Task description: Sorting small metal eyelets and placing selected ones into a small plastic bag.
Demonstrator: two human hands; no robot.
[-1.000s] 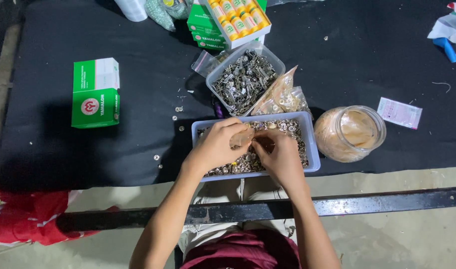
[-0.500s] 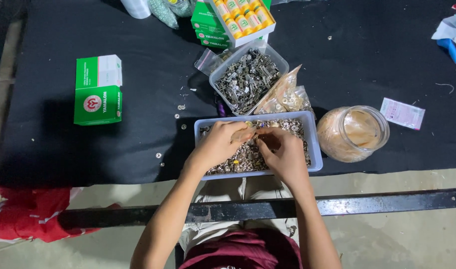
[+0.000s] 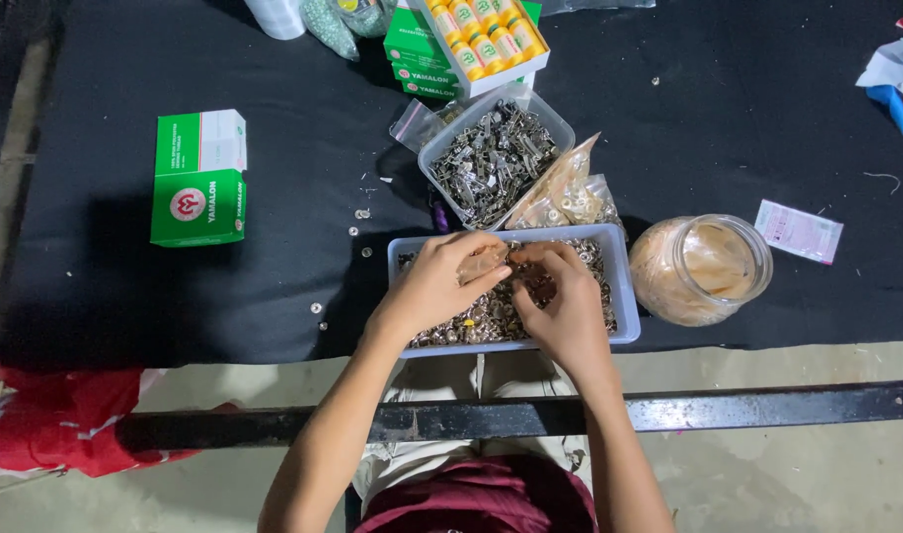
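Both my hands work over a pale blue plastic tray (image 3: pixel 624 296) full of small metal rings and studs at the near edge of a black table. My left hand (image 3: pixel 441 281) pinches a small clear plastic bag (image 3: pixel 483 265) above the tray. My right hand (image 3: pixel 565 296) has its fingers curled at the bag's mouth, touching it; what it pinches is too small to tell.
A clear tub of metal clips (image 3: pixel 493 158) sits just behind the tray, with small plastic bags (image 3: pixel 565 192) beside it. A glass jar (image 3: pixel 703 268) lies to the right. A green and white box (image 3: pixel 199 178) is at the left; glue tubes in a box (image 3: pixel 486 39) at the back. A black rail (image 3: pixel 747 407) runs below the table.
My hands stay over the tray, with the fingers shifting slightly around the small bag. The view has drifted a little.
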